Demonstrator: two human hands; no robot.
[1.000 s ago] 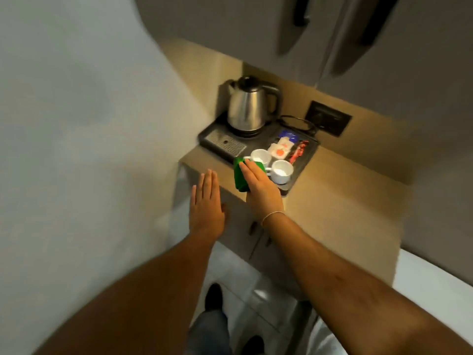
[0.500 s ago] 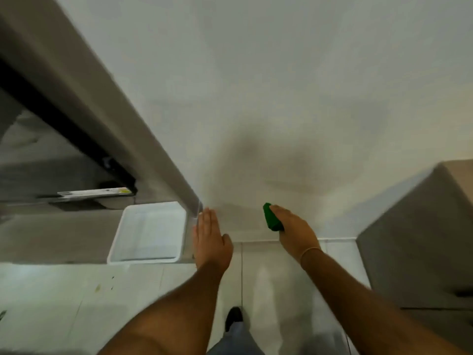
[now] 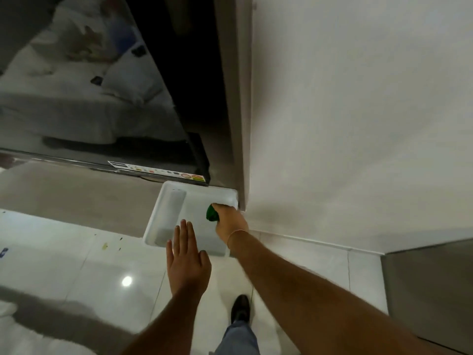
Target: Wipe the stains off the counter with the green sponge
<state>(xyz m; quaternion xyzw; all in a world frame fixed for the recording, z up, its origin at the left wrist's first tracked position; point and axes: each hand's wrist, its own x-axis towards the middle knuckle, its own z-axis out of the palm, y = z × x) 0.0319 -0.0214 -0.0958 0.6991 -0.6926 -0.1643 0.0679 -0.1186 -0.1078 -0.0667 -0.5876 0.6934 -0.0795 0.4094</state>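
Observation:
My right hand (image 3: 230, 221) is closed around the green sponge (image 3: 212, 213), which sticks out to the left of my fingers above the right part of a white tray (image 3: 163, 213). My left hand (image 3: 186, 260) is held flat with fingers together, holding nothing, just over the tray's near edge. The tray stands on a grey surface (image 3: 76, 198) below a dark screen. The counter with the kettle is out of view.
A large dark screen (image 3: 102, 85) reflecting a bed fills the upper left, with a sticker strip (image 3: 156, 171) along its lower edge. A white wall (image 3: 358, 124) fills the right. Glossy white floor tiles (image 3: 76, 265), my shoe (image 3: 240, 307) and a grey cabinet side (image 3: 430, 290) lie below.
The view has swung left, from the kettle counter to the wall and then to the screen and tray. My right hand carried the sponge along and now holds it over the tray.

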